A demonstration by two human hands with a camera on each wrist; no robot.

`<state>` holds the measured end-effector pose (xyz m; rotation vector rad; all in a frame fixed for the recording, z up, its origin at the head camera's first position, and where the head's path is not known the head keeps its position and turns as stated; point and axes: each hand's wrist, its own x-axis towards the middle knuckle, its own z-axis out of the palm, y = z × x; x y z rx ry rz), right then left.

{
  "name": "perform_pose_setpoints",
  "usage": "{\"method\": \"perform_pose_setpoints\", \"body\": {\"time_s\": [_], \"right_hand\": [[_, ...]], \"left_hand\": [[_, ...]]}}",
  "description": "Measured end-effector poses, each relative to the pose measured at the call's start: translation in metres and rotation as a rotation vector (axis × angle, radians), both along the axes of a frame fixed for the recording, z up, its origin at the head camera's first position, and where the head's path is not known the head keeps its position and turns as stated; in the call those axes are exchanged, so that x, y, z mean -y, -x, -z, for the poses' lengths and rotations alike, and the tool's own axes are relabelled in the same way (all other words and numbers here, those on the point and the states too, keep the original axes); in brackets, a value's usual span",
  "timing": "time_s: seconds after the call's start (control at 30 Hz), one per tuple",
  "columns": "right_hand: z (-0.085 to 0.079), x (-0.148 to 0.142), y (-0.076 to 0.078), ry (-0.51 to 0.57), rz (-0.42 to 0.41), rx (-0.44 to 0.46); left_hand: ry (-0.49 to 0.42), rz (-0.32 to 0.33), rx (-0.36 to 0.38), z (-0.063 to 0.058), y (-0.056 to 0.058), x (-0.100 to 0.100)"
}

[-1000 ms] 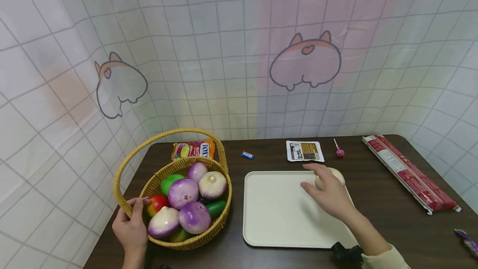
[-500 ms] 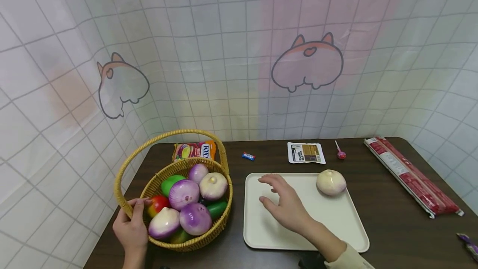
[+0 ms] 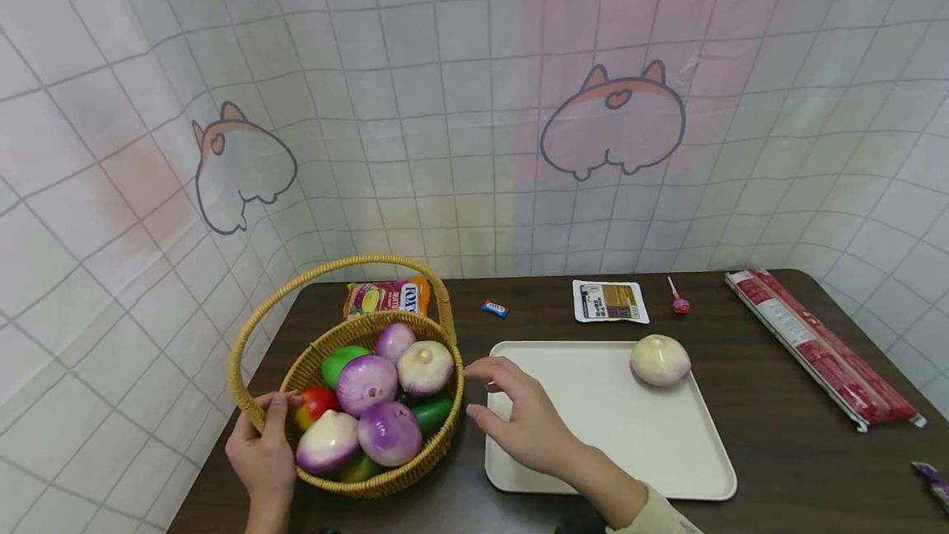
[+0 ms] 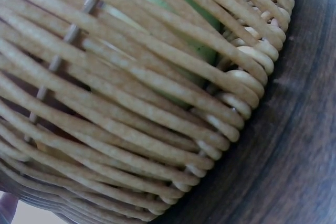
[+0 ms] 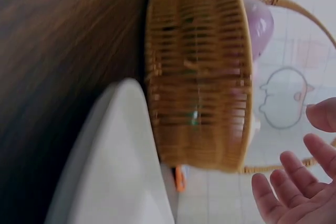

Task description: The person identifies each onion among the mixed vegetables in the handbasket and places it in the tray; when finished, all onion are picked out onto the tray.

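A wicker basket (image 3: 404, 480) with a tall arched handle stands at the left, heaped with purple onions (image 3: 389, 433), a pale bulb (image 3: 425, 368), a red-yellow fruit (image 3: 317, 407) and green pieces. My left hand (image 3: 261, 456) grips the basket's left side where the handle meets the rim; the left wrist view shows mostly woven wall (image 4: 131, 87). Between basket and white tray (image 3: 586, 468), my right hand (image 3: 522, 423) hovers with fingers spread and nothing in them. In the right wrist view its fingers (image 5: 296, 177) are loosely bent, apart from the basket. One pale onion (image 3: 660, 361) sits in the tray's far right corner.
Along the back of the dark table lie a candy bag (image 3: 385, 297), a small blue sweet (image 3: 495, 308), a flat white packet (image 3: 610, 302) and a lollipop (image 3: 680, 303). A long red package (image 3: 823, 344) lies at the right, with a purple wrapper (image 3: 931, 483) nearer the front.
My right hand has let go of the pale onion in the tray's corner and moved left across the tray towards the basket. The left hand has stayed on the basket.
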<state>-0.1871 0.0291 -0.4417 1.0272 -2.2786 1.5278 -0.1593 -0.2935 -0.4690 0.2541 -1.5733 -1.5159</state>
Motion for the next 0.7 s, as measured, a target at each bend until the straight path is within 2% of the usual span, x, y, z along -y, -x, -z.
{"method": "perform_pose_setpoints", "body": {"time_s": [0.3,0.5,0.7], "right_hand": [[-0.005,0.027,-0.014,0.020,-0.025,0.023],[-0.005,0.043,-0.019,0.036,-0.096,0.005],[-0.005,0.056,-0.023,-0.048,-0.107,-0.022]], "left_hand": [[0.020,-0.021,0.001,-0.003,-0.001,-0.002],[0.017,-0.023,0.018,0.000,-0.001,0.000],[0.007,-0.008,0.020,0.002,0.001,0.001]]}}
